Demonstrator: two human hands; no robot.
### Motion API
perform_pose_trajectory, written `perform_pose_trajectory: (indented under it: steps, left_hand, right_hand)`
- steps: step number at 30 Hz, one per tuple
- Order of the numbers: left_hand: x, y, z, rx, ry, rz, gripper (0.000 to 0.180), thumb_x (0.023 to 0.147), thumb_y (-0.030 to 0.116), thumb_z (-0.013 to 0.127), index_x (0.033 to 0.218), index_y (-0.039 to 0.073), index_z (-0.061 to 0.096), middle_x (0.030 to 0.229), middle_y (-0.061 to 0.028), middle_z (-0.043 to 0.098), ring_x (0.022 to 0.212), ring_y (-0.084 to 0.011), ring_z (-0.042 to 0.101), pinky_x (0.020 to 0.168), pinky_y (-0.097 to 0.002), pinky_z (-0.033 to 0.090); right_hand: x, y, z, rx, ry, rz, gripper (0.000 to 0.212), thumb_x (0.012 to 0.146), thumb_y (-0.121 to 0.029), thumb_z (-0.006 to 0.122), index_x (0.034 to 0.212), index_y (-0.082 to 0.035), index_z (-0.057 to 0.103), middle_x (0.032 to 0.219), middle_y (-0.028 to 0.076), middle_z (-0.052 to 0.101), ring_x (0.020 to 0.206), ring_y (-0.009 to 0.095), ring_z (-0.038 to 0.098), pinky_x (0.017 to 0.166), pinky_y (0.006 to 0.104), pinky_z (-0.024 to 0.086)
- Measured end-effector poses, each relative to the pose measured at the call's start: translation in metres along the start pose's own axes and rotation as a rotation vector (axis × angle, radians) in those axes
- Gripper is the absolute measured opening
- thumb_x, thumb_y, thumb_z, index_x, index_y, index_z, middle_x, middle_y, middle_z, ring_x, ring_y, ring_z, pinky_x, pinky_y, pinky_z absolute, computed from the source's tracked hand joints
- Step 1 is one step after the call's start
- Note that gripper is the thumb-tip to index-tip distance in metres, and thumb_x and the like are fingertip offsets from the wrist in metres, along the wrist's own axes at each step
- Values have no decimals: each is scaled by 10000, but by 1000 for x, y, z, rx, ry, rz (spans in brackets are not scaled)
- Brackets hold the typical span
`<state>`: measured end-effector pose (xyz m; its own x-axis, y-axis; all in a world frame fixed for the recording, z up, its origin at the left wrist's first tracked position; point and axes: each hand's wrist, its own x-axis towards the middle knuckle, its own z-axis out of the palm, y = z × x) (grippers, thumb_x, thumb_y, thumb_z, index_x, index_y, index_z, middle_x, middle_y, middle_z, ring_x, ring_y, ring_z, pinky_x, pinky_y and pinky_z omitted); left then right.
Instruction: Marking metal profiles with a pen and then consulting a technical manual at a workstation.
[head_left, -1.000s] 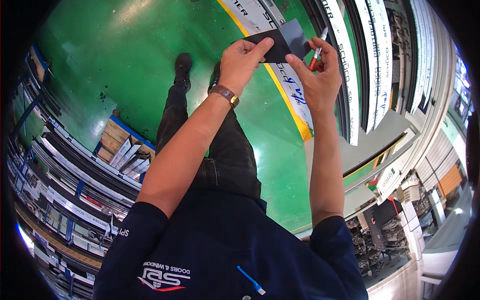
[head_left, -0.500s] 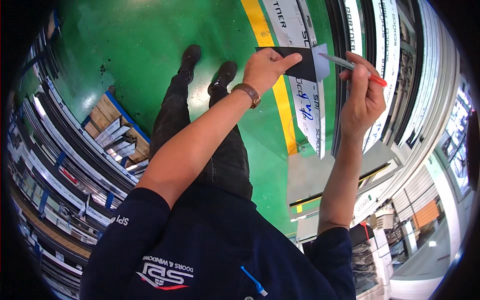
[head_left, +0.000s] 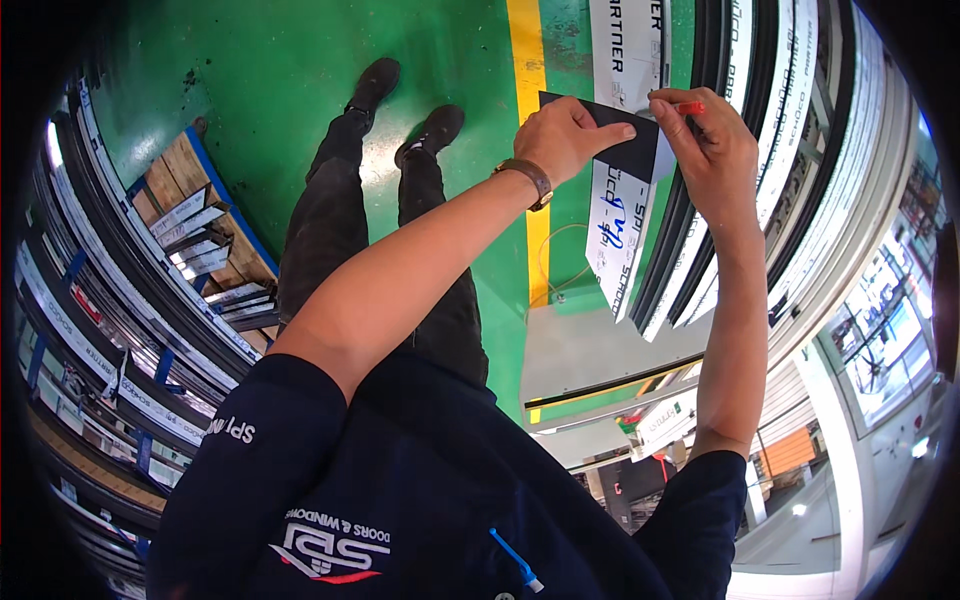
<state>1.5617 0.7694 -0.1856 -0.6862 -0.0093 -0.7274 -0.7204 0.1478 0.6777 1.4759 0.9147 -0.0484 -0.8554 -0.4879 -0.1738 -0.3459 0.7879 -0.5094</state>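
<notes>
My left hand (head_left: 572,143) presses a flat black rectangular plate (head_left: 634,156) with thumb on top, against a long profile in white printed film (head_left: 620,50). A paler grey strip (head_left: 663,160) shows along the plate's right edge. Between the fingertips of my right hand (head_left: 716,155) is a pen with a red end (head_left: 690,108), held close to the plate's upper right corner. Most of the pen's body is behind my fingers, and its tip cannot be made out. Blue handwriting (head_left: 612,222) marks the profile's film below the plate.
More long black and white profiles (head_left: 745,60) lie side by side to the right. Racks of profiles (head_left: 130,330) and a wooden pallet with short offcuts (head_left: 205,225) stand at left. A yellow line (head_left: 538,200) crosses the green floor; a grey panel (head_left: 590,350) is nearer me.
My right hand has brought the pen in to the plate's edge, turning it so less of its body shows. The view has shifted, and the left hand still holds the plate on the profile.
</notes>
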Motion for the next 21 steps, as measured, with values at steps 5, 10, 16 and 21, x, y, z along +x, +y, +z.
perform_pose_trajectory:
  steps: [5,10,16,21]
  left_hand:
    - [0,-3,4,42,88,69,741,678,715,944,920,66,679,890,-55,708,811,-199,687,745,-357,557]
    - [0,-5,7,50,151,106,776,662,694,963,965,49,656,931,-72,679,851,-205,678,753,-358,553]
    - [-2,-4,7,58,156,114,801,667,671,973,1033,40,643,1001,-88,649,904,-219,681,783,-358,554]
    - [-4,-1,7,31,202,141,849,669,661,965,1156,58,618,1234,-146,598,1075,-321,688,908,-454,572]
  right_hand:
    - [2,-1,1,-123,-59,-58,153,1016,-218,747,1058,-82,804,947,61,741,848,274,699,739,376,554]
    - [2,0,4,-106,-44,-81,148,1004,-216,759,1058,-86,803,940,57,738,846,257,703,727,366,559]
    - [1,6,8,-113,-7,-132,143,996,-221,768,1047,-91,797,927,51,734,838,243,704,716,349,561]
    - [2,2,5,-157,-27,-125,137,999,-229,763,1030,-99,792,903,43,722,815,247,688,702,362,555]
